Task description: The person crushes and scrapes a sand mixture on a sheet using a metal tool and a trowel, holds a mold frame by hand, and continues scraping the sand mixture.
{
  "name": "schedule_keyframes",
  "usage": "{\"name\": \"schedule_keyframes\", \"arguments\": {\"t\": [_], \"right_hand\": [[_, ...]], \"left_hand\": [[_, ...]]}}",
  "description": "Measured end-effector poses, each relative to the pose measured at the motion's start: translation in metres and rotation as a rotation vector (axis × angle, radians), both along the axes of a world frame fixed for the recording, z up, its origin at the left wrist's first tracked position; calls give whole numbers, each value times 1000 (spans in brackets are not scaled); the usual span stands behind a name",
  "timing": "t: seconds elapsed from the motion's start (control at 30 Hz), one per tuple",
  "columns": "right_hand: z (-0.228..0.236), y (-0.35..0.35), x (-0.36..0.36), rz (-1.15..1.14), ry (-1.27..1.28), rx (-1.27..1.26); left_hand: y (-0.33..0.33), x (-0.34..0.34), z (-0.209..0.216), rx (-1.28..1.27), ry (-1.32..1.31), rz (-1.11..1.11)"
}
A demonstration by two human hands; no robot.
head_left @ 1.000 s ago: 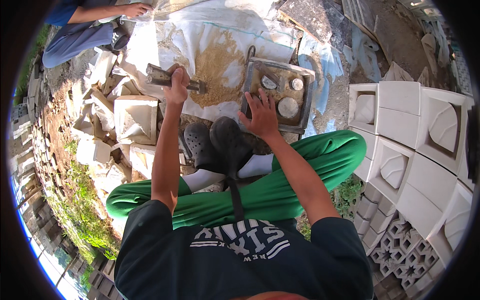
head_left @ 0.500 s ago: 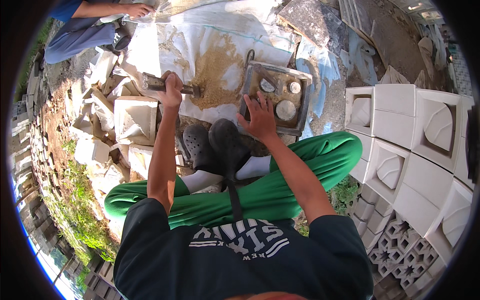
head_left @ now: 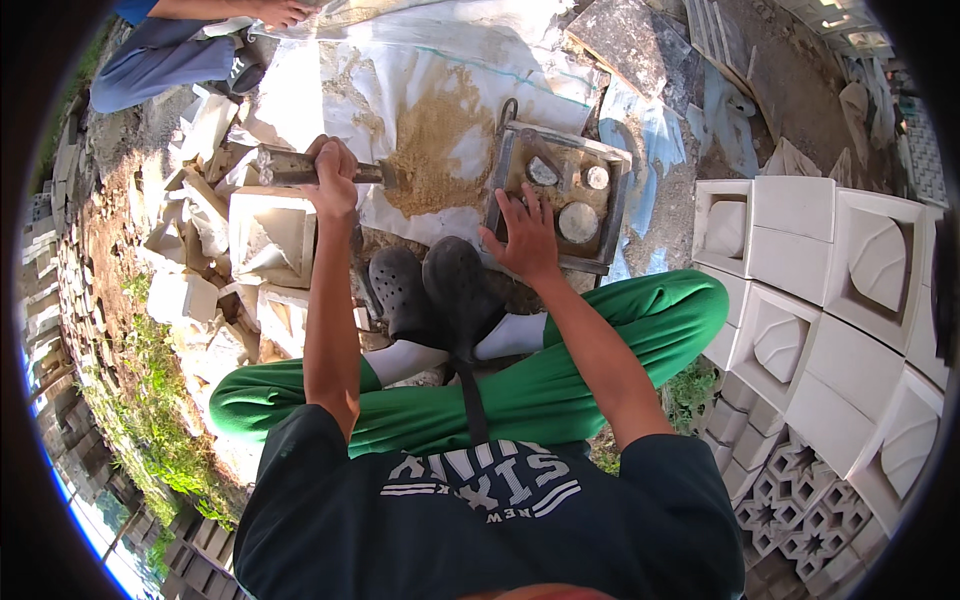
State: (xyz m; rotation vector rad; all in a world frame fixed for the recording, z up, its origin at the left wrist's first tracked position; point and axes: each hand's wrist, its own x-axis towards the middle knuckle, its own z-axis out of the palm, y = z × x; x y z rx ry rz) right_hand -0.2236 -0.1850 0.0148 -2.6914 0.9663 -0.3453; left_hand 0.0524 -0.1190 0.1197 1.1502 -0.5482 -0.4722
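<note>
My left hand [head_left: 333, 178] is wrapped around a short, thick, grey-caked tool [head_left: 288, 166], held sideways in front of my feet; it looks like a hammer, though its exact kind is unclear. To the right sits a low rectangular mould box [head_left: 614, 205] with dark rims, filled with brownish material. Several round pale pieces, such as the large disc [head_left: 577, 222], show in its surface. My right hand [head_left: 525, 236] has its fingers spread over the box's left side, near the rim. It grips nothing.
Sandy powder [head_left: 440, 150] covers part of a white sheet [head_left: 350, 75]. Broken pale blocks [head_left: 200, 215] pile up on the left. Pale moulded blocks [head_left: 793, 207] stand in rows at right, patterned openwork blocks [head_left: 790, 500] below them. Another person's hand [head_left: 283, 12] shows at upper left.
My left hand has moved a little left and up with the tool. A long dark shape across the mould box has shrunk to a small patch. My right hand stays at the box.
</note>
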Motion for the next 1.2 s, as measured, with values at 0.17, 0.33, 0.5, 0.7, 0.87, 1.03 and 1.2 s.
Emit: {"name": "schedule_keyframes", "arguments": {"t": [0.17, 0.33, 0.5, 0.7, 0.87, 1.03, 1.2], "right_hand": [[4, 2, 6, 19, -32, -47], [0, 6, 4, 22, -52, -14], [2, -2, 3, 4, -90, -64], [-1, 2, 3, 18, -68, -16], [6, -5, 7, 4, -94, -53], [4, 2, 8, 25, -74, -31], [-1, 3, 1, 5, -34, -4]], "left_hand": [[6, 3, -12, -26, 49, 52], [-2, 17, -22, 93, 41, 55], [6, 2, 9, -33, -15, 23], [8, 1, -36, 8, 96, 97], [19, 1, 16, -119, -32, -42], [19, 4, -40, -88, 154, 70], [22, -3, 5, 48, 25, 51]]}}
